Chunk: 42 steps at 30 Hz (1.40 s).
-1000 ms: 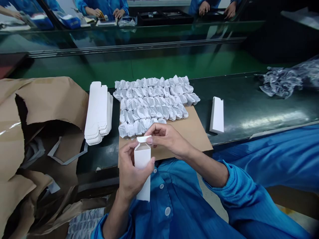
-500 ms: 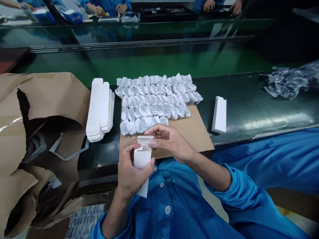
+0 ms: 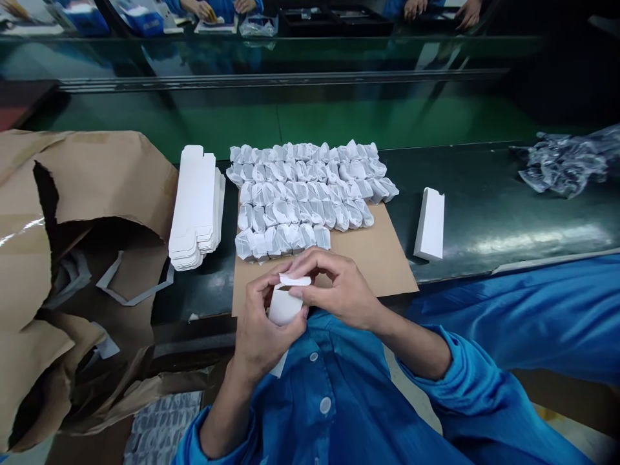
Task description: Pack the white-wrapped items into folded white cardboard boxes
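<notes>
A slim white carton [image 3: 285, 307] is upright in front of my chest, its end flap bent partly over the opening. My left hand [image 3: 264, 329] wraps round the carton's body, thumb on the near face. At the top, my right hand [image 3: 339, 284] pinches the flap between thumb and fingers. Just beyond, rows of items wrapped in white tissue [image 3: 300, 194] lie on a brown cardboard sheet [image 3: 372, 252]. Left of them is a stack of flat white cartons [image 3: 194, 200]. One formed white carton [image 3: 431, 223] sits on the right.
A large torn cardboard box [image 3: 106, 174] takes up the left side. Crumpled clear plastic [image 3: 566, 161] lies at the far right of the dark green bench [image 3: 484, 194]. More wrapped items [image 3: 162, 426] show low on the left. Co-workers' hands [image 3: 469, 13] are across the bench.
The carton's end flap has come down over the opening, which stood wider before. My right fingers have moved onto the flap, and both hands have shifted slightly right.
</notes>
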Each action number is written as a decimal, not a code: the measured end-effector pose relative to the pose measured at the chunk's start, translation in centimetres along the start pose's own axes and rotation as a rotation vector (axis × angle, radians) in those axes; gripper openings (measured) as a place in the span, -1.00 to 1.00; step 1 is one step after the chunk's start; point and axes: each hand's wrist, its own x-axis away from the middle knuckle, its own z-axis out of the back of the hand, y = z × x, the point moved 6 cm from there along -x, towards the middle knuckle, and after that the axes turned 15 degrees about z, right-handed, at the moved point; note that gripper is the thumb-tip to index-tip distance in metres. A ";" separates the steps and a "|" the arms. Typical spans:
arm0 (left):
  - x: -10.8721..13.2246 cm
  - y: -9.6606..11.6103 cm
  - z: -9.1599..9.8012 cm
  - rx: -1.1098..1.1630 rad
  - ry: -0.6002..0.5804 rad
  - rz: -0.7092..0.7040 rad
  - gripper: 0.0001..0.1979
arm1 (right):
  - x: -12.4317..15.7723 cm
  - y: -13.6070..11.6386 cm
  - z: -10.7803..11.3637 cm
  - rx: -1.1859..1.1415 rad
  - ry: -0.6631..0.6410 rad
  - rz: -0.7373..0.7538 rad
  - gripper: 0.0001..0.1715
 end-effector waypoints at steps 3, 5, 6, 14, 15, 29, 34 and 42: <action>0.1 0.1 -0.1 0.071 -0.014 -0.009 -0.45 | 0.1 0.4 -0.1 -0.130 -0.032 0.008 -0.79; 0.2 0.2 -0.3 0.081 -0.029 -0.014 -0.40 | 0.2 1.0 0.1 -0.186 0.008 -0.030 -0.82; 0.2 0.2 -0.4 0.071 -0.035 -0.013 -0.35 | 0.3 1.4 0.1 -0.200 0.037 -0.059 -0.82; 0.2 0.2 -0.7 -0.362 0.046 -0.054 -0.14 | 1.2 2.9 -0.3 -0.173 0.206 -0.080 -0.86; 0.3 0.3 -0.7 -0.403 0.060 -0.083 -0.16 | 1.3 2.8 -0.3 -0.133 0.204 -0.064 -0.87; 1.2 -0.6 -0.9 -0.340 -0.010 -0.111 -0.16 | 2.4 0.0 -1.1 0.321 -0.014 0.295 -0.80; 1.8 -1.1 -1.3 -0.298 -0.045 -0.022 -0.17 | 3.2 1.1 -1.0 0.422 0.042 0.355 -0.86; 0.4 -2.6 1.7 0.182 0.369 0.210 -0.48 | 5.0 2.1 -2.1 0.323 -0.082 0.003 0.00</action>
